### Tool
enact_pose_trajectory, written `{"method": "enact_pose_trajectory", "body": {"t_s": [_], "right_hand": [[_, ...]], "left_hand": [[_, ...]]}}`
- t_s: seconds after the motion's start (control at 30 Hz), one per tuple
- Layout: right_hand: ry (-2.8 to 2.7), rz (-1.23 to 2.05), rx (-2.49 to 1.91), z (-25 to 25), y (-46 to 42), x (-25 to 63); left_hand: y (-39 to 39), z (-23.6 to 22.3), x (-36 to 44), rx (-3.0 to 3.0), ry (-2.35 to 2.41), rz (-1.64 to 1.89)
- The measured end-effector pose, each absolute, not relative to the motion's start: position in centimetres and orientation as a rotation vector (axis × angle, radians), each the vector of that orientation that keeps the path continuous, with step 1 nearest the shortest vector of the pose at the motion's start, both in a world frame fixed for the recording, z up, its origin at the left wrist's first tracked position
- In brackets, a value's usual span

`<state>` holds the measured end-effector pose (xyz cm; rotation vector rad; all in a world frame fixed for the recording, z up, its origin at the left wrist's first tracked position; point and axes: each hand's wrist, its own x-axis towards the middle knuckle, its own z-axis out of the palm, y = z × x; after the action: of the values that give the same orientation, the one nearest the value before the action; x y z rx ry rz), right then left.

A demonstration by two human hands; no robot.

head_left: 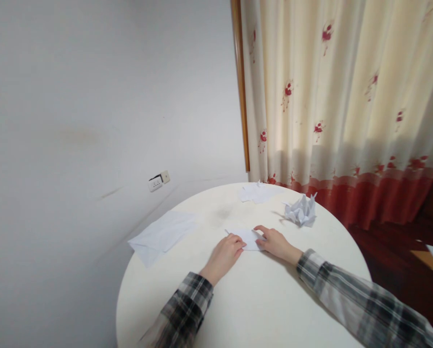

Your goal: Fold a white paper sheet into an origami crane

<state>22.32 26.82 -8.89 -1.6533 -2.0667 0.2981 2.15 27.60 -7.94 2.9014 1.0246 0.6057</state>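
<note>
A small folded sheet of white paper (251,240) lies on the round table between my two hands. My left hand (228,249) presses on its left part, fingers close together and slightly curled, thumb near the front edge. At the right end of the paper, my right hand (274,241) grips it with the thumb at the front and the index finger bent over the far corner. A narrow paper point sticks up at the paper's far left corner. Part of the folds is hidden under my fingers.
On the white table (234,309), a creased paper sheet (165,234) overhangs the left edge. Another paper piece (256,192) lies at the far edge, and several folded paper shapes (301,211) cluster at the right. A wall socket (155,183) and floral curtain (310,96) stand behind.
</note>
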Motion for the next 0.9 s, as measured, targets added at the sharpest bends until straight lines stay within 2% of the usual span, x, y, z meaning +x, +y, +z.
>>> {"method": "enact_pose_trajectory", "body": {"t_s": [0.37, 0.6, 0.9], "right_hand": [[-2.095, 0.4, -1.529, -8.0, 26.1, 21.9], [-2.016, 0.242, -1.508, -8.5, 26.5, 22.1], [-2.026, 0.173, -1.259, -8.7, 26.6, 22.0]], "left_hand": [[27.4, -7.9, 2.2, 2.938, 1.161, 0.541], [27.7, -8.4, 2.1, 2.946, 1.091, 0.534], [28.8, -8.7, 2.2, 2.986, 1.137, 0.467]]}}
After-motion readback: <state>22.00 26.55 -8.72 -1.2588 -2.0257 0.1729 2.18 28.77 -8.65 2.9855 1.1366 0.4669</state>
